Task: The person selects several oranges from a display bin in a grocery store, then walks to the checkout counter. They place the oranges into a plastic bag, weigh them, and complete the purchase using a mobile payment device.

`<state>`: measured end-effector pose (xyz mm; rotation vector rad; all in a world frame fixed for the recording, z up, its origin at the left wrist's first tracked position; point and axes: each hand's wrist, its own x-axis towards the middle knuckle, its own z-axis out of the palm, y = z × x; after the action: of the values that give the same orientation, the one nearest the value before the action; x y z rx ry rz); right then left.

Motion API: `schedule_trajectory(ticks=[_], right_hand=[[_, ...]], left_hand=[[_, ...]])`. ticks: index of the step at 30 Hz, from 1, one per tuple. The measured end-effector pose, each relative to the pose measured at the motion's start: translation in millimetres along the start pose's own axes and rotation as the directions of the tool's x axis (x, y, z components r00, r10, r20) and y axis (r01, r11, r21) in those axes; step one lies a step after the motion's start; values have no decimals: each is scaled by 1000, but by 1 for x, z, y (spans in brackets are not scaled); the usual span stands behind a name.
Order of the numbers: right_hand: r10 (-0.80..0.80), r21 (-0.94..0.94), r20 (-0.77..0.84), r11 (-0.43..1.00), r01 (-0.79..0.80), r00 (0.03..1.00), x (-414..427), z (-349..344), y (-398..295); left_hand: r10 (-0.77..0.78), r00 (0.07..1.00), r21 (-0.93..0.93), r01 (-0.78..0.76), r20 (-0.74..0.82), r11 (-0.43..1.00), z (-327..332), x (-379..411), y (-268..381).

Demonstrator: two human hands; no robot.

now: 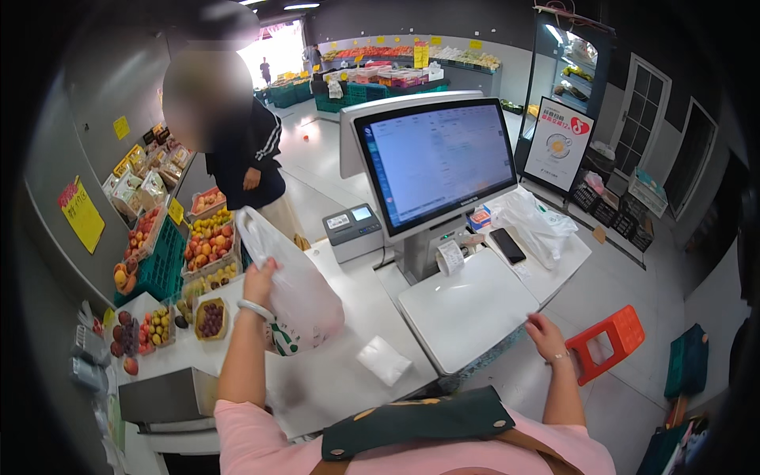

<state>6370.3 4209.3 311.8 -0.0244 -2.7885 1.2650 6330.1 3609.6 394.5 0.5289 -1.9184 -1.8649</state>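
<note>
A full white plastic carrier bag with green print hangs from my left hand, gripped near its top over the counter. What the bag contains shows only as a pale pinkish shape. My right hand holds nothing, its fingers loosely bent just off the right front corner of the white weighing plate. Between the bag and that plate lies a folded white pack, perhaps tissues or bags. Behind the plate stands a checkout scale with a lit screen, and a paper receipt curls out below it.
Across the counter stands a person in a dark jacket. A small printer sits left of the screen; a phone and loose plastic bags lie right. Boxed grapes and other fruit line the left. A red stool is on the floor.
</note>
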Motion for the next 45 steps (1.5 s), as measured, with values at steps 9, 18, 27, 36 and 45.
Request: schedule_trajectory(ticks=[9, 18, 27, 36, 45], right_hand=[[-140, 523, 801, 636, -567, 582, 66, 79, -78], [21, 585, 772, 369, -722, 636, 162, 66, -17], [166, 651, 644, 395, -648, 747, 204, 61, 26], [-621, 667, 258, 669, 329, 740, 148, 0, -62], [-350, 714, 200, 692, 109, 915, 121, -52, -36]], left_hand=[[-45, 868, -466, 309, 495, 829, 122, -101, 91], [-210, 838, -472, 470, 503, 746, 284, -159, 50], [-141, 856, -401, 371, 497, 838, 354, -184, 31], [-46, 841, -324, 258, 539, 910, 338, -206, 14], [152, 963, -81, -137, 222, 987, 264, -255, 4]])
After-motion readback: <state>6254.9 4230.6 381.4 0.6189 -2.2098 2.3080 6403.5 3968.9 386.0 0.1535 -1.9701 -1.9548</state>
